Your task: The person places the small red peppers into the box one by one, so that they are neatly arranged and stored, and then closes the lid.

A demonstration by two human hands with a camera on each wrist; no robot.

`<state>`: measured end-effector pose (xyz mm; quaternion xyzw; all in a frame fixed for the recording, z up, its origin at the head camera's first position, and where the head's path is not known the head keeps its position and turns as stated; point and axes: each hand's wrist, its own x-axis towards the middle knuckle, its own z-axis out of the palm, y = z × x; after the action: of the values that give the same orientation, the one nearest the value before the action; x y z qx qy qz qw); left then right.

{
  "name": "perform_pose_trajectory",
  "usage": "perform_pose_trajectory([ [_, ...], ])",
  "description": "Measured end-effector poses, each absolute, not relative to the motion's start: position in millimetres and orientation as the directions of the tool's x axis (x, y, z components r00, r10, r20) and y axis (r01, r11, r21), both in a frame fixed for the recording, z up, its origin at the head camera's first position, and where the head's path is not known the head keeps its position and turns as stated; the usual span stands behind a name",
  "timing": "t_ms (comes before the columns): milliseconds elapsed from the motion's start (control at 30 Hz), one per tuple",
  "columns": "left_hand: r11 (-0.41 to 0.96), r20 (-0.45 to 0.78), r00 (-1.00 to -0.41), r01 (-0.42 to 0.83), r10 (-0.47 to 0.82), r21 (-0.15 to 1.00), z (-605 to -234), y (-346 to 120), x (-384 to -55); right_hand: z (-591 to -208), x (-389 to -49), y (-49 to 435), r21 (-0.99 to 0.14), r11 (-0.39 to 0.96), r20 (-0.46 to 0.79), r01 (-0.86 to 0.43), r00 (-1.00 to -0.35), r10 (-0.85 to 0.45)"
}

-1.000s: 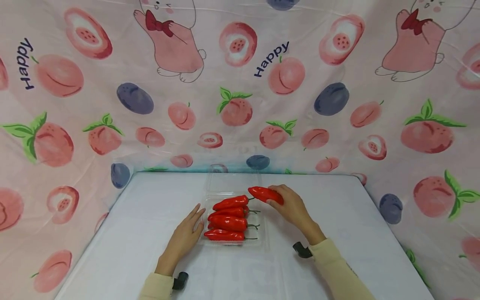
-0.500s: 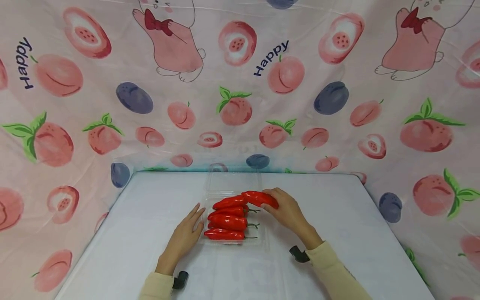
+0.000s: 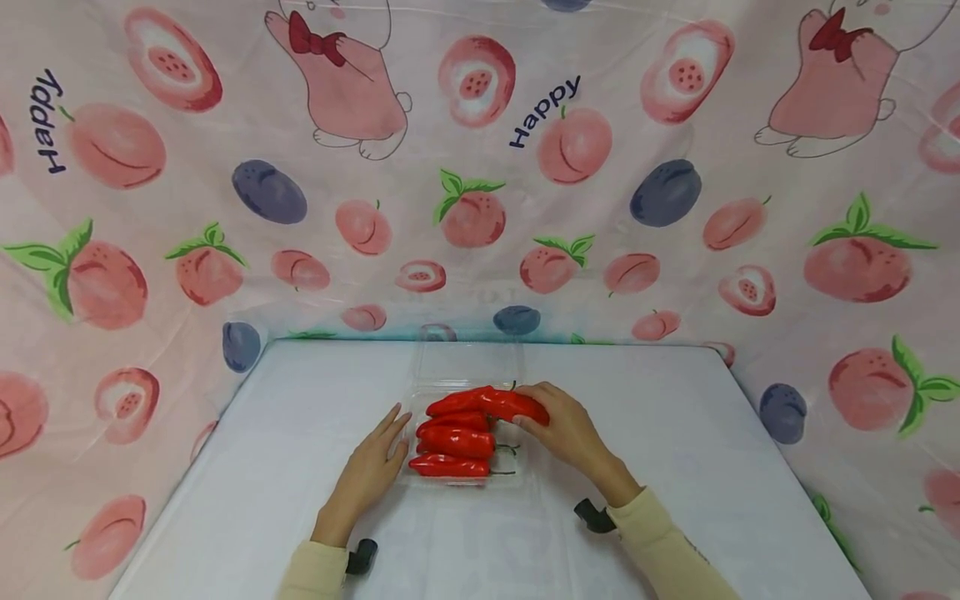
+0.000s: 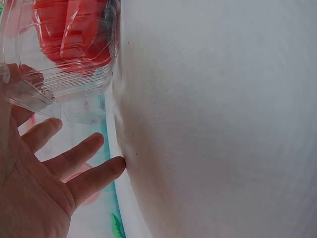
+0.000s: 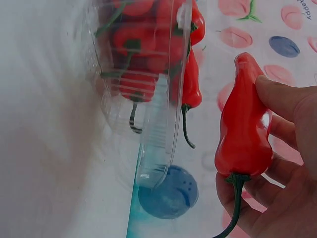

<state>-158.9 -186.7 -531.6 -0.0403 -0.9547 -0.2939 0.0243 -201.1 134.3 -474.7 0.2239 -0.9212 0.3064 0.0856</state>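
A clear plastic clamshell box [image 3: 522, 482] stands mid-table with several red peppers [image 3: 455, 442] lying side by side in it, green stems to the right. My right hand [image 3: 564, 427] pinches one more red pepper [image 3: 514, 406] between thumb and fingers, over the box's back right part. In the right wrist view the held pepper [image 5: 245, 124] has its green stem toward the camera, beside the box wall [image 5: 173, 114]. My left hand [image 3: 372, 464] rests at the box's left side, fingers straight and spread. One of its digits shows through the clear wall [image 4: 79, 89] in the left wrist view.
The box's clear lid [image 3: 468, 361] lies folded back toward the rear. A white-covered table [image 3: 300, 433] spreads out on both sides. Behind it hangs a pink cloth [image 3: 420, 183] with peach and rabbit prints.
My right hand has moved left and slightly nearer with its pepper, whose tip now overlaps the rearmost pepper in the box. My left hand stays in place.
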Motion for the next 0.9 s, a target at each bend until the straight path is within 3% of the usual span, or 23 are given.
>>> perform_pose_trajectory([
  [200, 0.826, 0.064, -0.996, 0.087, 0.062, 0.557, -531, -187, -159, -475, -194, 128, -0.531, 0.707, 0.27, -0.467, -0.884, -0.381],
  [533, 0.825, 0.057, -0.997, 0.081, 0.059, 0.559, -531, -186, -160, -479, -192, 117, -0.474, 0.671, 0.357, -0.571, -0.821, -0.446],
  [900, 0.83, 0.063, -0.996, 0.086, 0.062, 0.55, -530, -186, -159, -478, -184, 101, -0.498, 0.645, 0.333, -0.579, -0.815, -0.475],
])
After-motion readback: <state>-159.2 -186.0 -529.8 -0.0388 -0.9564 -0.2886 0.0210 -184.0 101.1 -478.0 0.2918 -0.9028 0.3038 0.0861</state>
